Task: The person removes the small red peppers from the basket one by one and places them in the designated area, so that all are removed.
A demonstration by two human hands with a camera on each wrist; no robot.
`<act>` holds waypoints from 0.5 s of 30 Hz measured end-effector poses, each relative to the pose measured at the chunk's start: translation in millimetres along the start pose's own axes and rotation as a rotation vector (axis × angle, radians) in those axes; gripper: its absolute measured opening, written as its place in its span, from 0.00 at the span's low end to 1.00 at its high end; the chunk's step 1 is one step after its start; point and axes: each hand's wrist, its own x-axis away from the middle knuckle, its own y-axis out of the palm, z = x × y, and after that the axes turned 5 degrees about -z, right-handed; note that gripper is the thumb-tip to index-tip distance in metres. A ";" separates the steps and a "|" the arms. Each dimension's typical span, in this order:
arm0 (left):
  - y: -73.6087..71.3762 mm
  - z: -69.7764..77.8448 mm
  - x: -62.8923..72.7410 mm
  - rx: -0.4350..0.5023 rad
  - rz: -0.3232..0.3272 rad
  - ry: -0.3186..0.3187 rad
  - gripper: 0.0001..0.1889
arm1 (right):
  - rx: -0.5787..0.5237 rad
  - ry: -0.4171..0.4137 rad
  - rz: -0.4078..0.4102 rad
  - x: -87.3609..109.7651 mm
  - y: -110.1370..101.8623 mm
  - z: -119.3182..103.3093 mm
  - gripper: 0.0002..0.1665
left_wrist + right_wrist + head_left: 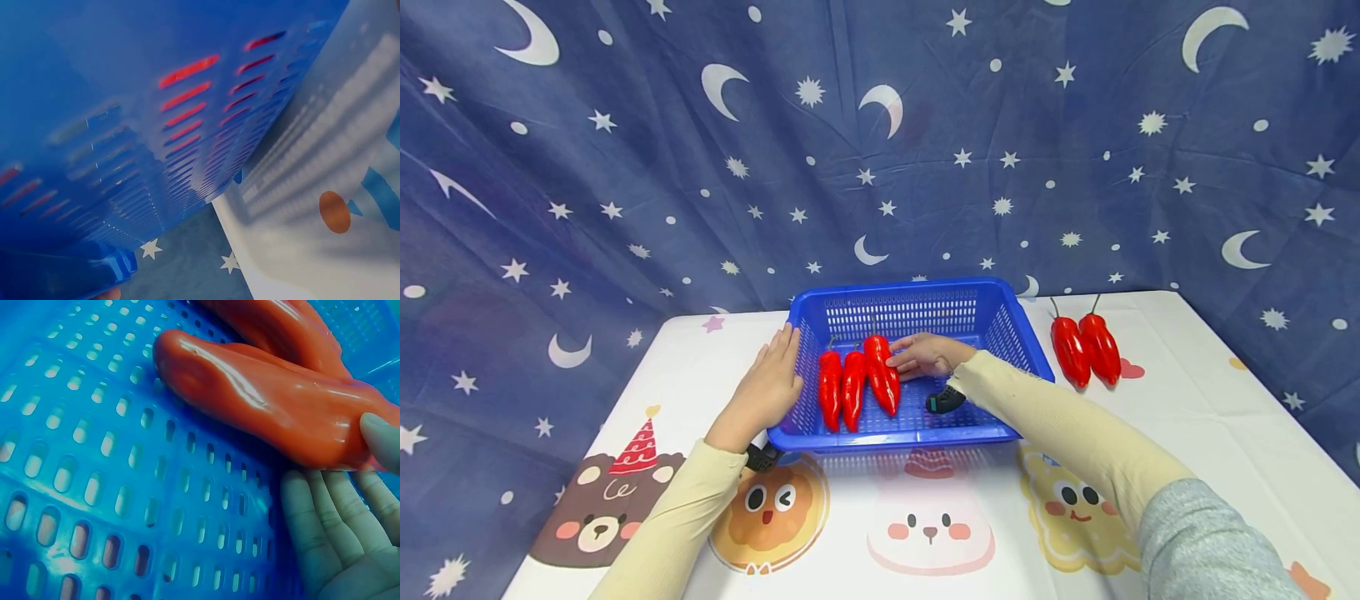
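Observation:
A blue perforated plastic basket stands on the table, with three glossy red peppers inside on the left. Two of them, the leftmost pepper and the middle pepper, lie side by side, stems toward the back. My right hand reaches in and holds the third red pepper between thumb and fingers. In the right wrist view the thumb lies on that pepper, with the fingertips along its underside. Fairly straight fingers of my left hand rest against the basket's left rim.
Two more red peppers, one pepper beside another pepper, lie on the white cartoon-print tablecloth right of the basket. Behind the table hangs a dark blue curtain with moons and stars.

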 end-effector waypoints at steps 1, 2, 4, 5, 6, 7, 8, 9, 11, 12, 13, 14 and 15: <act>0.0 -0.1 -0.2 0.000 0.000 0.000 0.35 | -0.001 -0.001 -0.001 0.0 0.2 -0.3 0.27; 0.0 -0.2 -0.2 -0.001 0.000 -0.001 0.35 | -0.002 -0.002 -0.001 -0.1 0.4 -0.3 0.28; -0.1 -0.2 -0.1 0.002 -0.001 -0.002 0.35 | -0.005 -0.006 0.000 -0.1 1.0 -0.4 0.29; -0.2 -0.2 0.0 0.005 -0.002 -0.003 0.35 | -0.008 -0.008 0.001 0.0 1.3 -0.5 0.29; -0.3 -0.2 0.2 0.006 -0.002 -0.003 0.35 | -0.010 -0.009 0.003 0.0 1.3 -0.5 0.29; -0.3 -0.1 0.3 0.009 -0.003 -0.005 0.35 | -0.013 -0.009 0.006 0.1 1.4 -0.4 0.28; -0.4 0.1 0.4 0.010 -0.003 -0.005 0.35 | -0.015 -0.010 0.008 0.1 1.3 -0.4 0.28; -0.4 0.2 0.3 0.012 -0.003 -0.004 0.35 | -0.016 -0.010 0.009 -0.1 1.0 -0.2 0.26; -0.5 0.4 0.4 0.011 -0.003 -0.003 0.35 | -0.015 -0.014 0.009 -0.8 0.5 0.2 0.22; -0.5 0.5 0.4 0.011 -0.002 -0.003 0.35 | -0.012 -0.015 0.008 -1.2 0.2 0.4 0.20; -0.6 0.6 0.4 0.012 -0.001 -0.002 0.35 | -0.009 -0.017 0.009 -1.5 0.0 0.6 0.18; -0.7 0.7 0.4 0.010 0.000 0.000 0.35 | -0.006 -0.018 0.010 -2.2 -0.3 1.0 0.17; -0.8 0.8 0.4 0.011 0.000 0.000 0.35 | -0.002 -0.022 0.011 -2.6 -0.4 1.4 0.17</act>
